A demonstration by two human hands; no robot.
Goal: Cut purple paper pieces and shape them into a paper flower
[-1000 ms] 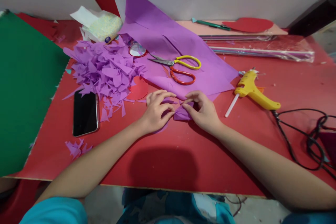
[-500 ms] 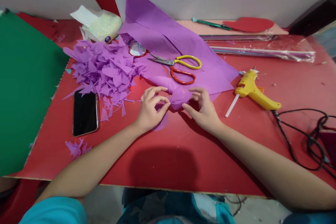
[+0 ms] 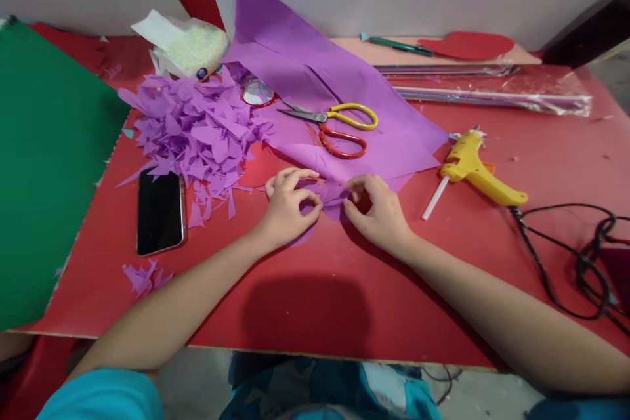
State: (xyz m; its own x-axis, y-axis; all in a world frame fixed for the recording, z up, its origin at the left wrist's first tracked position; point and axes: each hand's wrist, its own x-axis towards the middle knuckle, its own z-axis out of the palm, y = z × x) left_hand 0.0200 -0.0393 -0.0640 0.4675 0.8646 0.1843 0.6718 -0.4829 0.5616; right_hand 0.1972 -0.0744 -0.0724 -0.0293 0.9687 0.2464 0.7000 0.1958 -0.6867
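Between my hands, a little above the red table, is a small piece of purple paper (image 3: 333,195), folded or curled. My left hand (image 3: 288,207) pinches its left edge between thumb and forefinger. On the opposite edge, my right hand (image 3: 377,210) closes thumb and fingertips. Just beyond them a large purple sheet (image 3: 394,134) is spread out. Scissors (image 3: 322,117) with one yellow and one red handle lie on that sheet, blades pointing left. A red paper piece (image 3: 259,167) shows behind my left hand.
Left of my hands are a heap of purple paper cutouts (image 3: 197,121), a black phone (image 3: 160,213) and a green board (image 3: 54,177). A yellow glue gun (image 3: 475,167) with its cord (image 3: 541,269) lies right. Behind are a tissue pack (image 3: 194,49), wrapped sticks (image 3: 492,97) and a green pen (image 3: 401,45).
The purple piece, rounded and bulging toward me before, now looks flatter and lower between my fingers. My right hand has shifted slightly down and inward.
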